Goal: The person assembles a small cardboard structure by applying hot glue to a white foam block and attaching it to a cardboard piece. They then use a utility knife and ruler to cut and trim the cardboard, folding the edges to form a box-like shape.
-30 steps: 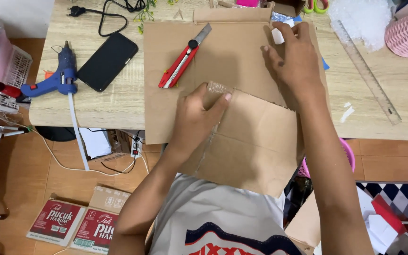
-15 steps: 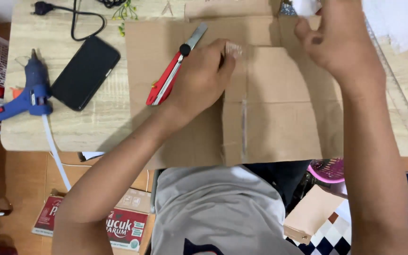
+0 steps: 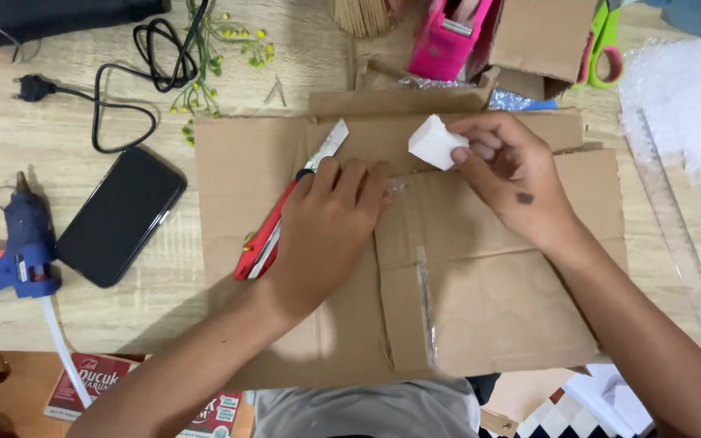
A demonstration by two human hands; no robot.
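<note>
Pinching a white foam block [image 3: 436,142], right hand [image 3: 513,174]; left hand [image 3: 326,227] flat, ungripping, on corrugated cardboard [image 3: 488,284].

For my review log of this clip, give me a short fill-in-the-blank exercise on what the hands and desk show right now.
1. The right hand holds a small ____ block.
2. The left hand lies flat on the ____ sheet.
3. The red utility knife lies beside the ____ hand.
4. Between the phone and the table's edge lies a ____ glue gun.

Missing words: white; cardboard; left; blue
</note>
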